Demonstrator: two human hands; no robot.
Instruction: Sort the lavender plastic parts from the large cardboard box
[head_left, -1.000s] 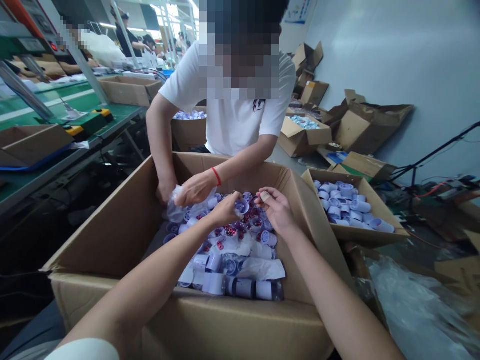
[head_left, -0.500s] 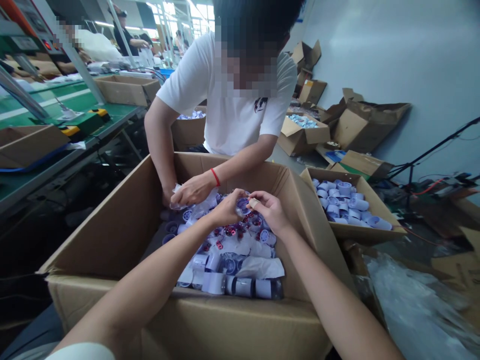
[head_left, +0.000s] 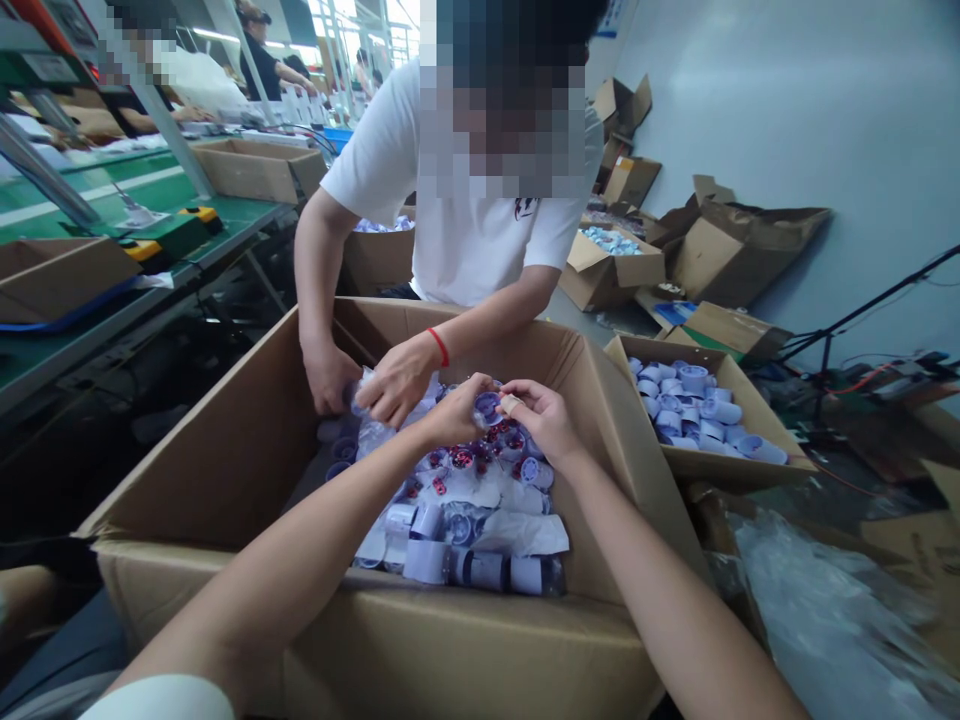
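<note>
Since the first frame the right hand (head_left: pixel 541 418) has come in to the cup (head_left: pixel 487 406); a co-worker's hand (head_left: pixel 330 378), at the picture's left, now shows more fully beside the plastic (head_left: pixel 371 432). The cup is short, round and pale violet, its open mouth turned toward the camera and darker within; it is held above the heap inside the box (head_left: pixel 465 650), right of the middle. The left hand grasps it from the side, fingers curled round; the right hand's fingertips are pinched at its rim, a beige wrap on one digit, and whether they grip a small part I cannot tell; red pieces (head_left: pixel 461 458) lie below. The co-worker's shirt (head_left: pixel 472 250) bears a dark print, too small to read.
</note>
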